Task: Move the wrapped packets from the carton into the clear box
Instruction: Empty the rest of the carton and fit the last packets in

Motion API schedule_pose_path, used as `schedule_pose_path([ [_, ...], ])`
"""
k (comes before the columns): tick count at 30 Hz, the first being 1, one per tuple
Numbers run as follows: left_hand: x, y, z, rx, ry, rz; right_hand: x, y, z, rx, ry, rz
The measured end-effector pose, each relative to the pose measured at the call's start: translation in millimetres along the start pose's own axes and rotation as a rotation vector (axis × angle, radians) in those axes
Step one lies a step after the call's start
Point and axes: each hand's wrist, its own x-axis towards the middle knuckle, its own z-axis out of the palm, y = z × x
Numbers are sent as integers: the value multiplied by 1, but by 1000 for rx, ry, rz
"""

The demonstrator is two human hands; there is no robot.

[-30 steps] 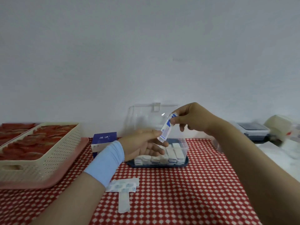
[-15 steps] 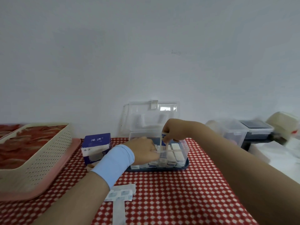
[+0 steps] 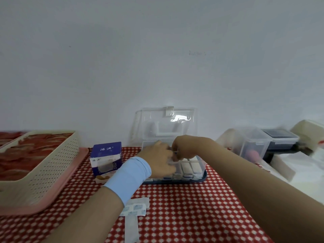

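Observation:
The clear box (image 3: 199, 166) with a blue base stands at the table's back, its lid (image 3: 166, 123) propped open against the wall. White wrapped packets (image 3: 190, 166) stand in rows inside. My right hand (image 3: 186, 148) is over the box with curled fingertips down among the packets, pinching a white packet that is mostly hidden. My left hand (image 3: 157, 159), with a light blue wrist sleeve, curls its fingers over the box's front rim. The blue and white carton (image 3: 106, 158) stands left of the box. Loose packets (image 3: 135, 208) lie on the cloth near my left forearm.
A cream perforated basket (image 3: 47, 163) on a pink tray (image 3: 52, 199) fills the left side. Clear and dark lidded containers (image 3: 254, 142) crowd the right. A red checked cloth (image 3: 184, 207) covers the table, with a white wall close behind.
My right hand has brought the packet from mid-air down into the clear box. My left hand has followed it to the box's front rim. The view has shifted slightly left.

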Motion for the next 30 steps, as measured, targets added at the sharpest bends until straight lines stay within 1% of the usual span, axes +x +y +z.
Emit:
schedule_pose_path([
  [3, 1, 5, 2, 1, -65, -25, 1, -2, 2, -48, 47, 7],
  [6, 3, 7, 0, -11, -93, -66, 0, 1, 2, -97, 106, 46],
  [8, 4, 7, 0, -25, -110, -57, -1, 5, 0, -98, 179, 69],
  [10, 4, 7, 1, 4, -131, -33, -1, 8, 1, -49, 248, 65],
  [11, 4, 8, 0, 4, -133, -27, -2, 8, 3, -7, 250, 63],
  [13, 1, 9, -3, -33, -127, -34, -6, 5, 6, 15, 183, 40],
  [15, -4, 10, -7, -106, -78, -38, -8, 2, 8, -20, 124, 22],
  [17, -11, 7, -13, -173, 26, -27, -15, 1, 2, 66, 148, 4],
  [19, -23, 3, -21, -240, 158, -16, -29, -1, -10, 198, 254, -28],
  [21, -39, -1, -30, -343, 261, -20, -47, -4, -23, 307, 404, -48],
  [22, -50, -4, -35, -393, 301, -35, -58, -10, -28, 349, 470, -63],
  [24, -66, -11, -39, -455, 330, -80, -75, -23, -33, 441, 540, -95],
  [26, -85, -19, -39, -461, 274, -137, -92, -45, -28, 524, 503, -160],
  [28, -101, -24, -33, -422, 145, -201, -101, -69, -13, 494, 343, -202],
  [30, -111, -29, -20, -282, -10, -228, -98, -90, 9, 383, 169, -195],
])
